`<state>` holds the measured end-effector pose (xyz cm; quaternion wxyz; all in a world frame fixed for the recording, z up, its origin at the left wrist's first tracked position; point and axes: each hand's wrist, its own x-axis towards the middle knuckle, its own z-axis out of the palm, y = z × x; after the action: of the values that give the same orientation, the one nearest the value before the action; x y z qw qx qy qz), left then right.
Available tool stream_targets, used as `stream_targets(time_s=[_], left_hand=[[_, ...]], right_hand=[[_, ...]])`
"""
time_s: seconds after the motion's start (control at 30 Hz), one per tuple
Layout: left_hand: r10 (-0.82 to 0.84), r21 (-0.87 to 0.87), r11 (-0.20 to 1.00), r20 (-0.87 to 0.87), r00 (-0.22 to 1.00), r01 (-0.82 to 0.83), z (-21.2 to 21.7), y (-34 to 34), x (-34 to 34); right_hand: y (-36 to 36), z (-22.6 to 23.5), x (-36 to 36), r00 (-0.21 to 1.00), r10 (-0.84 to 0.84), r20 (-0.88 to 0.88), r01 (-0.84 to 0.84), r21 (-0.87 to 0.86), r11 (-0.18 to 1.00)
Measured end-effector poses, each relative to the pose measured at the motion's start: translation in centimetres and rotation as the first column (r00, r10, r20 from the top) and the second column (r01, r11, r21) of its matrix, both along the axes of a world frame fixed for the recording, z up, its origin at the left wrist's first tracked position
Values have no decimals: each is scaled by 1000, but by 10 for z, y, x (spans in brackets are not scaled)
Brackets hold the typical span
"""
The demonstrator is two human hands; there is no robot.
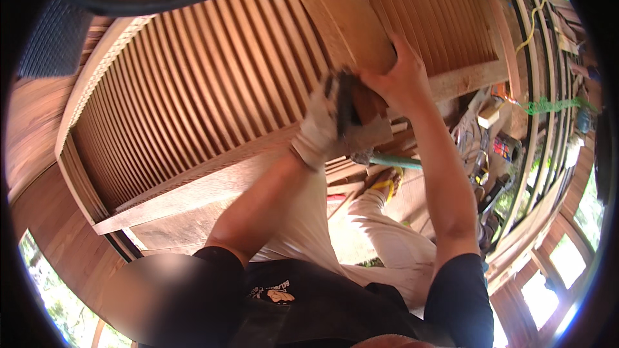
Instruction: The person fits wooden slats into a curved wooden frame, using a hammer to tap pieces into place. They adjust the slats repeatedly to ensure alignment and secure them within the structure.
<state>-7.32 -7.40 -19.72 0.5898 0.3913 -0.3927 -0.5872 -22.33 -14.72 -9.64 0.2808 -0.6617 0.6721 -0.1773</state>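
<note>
Left grip (316, 130): gloved, at a blurred dark object (349, 100) by the near edge of the slatted panel (213, 90); closure unclear.
Right grip (401, 77): bare, against the smooth board (354, 26); pinch unclear.
Smooth board: atop the slatted panel.
Risk: uneven pressure might slip the smooth board, scuffing the slatted panel.

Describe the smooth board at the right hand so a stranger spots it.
Start at the big slatted wooden panel across the upper part of the view. Between its two slatted sections, find the board running down to the right hand. It is broad and smooth, unlike the narrow slats on either side.
</note>
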Motion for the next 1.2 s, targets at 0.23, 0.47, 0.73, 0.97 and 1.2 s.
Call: stream_targets(time_s=[0.23,0.47,0.73,0.97,1.2], left_hand=[[-191,376,880,-280,941,290,85,33,-7],[-182,516,783,-346,920,348,98,48,-22],[-170,460,835,-304,937,301,75,57,7],[-309,521,786,-138,941,334,112,55,44],[-375,492,786,-102,921,374,104,68,76]], right_hand=[[27,22,-22,992,-51,117,33,148,988],[52,40,-19,970,-131,205,110,115,987],[75,35,-69,975,-156,155,163,-35,986],[85,-7,-134,982,-188,2,187,-118,975],[70,-14,-158,954,-299,-30,298,-28,954]])
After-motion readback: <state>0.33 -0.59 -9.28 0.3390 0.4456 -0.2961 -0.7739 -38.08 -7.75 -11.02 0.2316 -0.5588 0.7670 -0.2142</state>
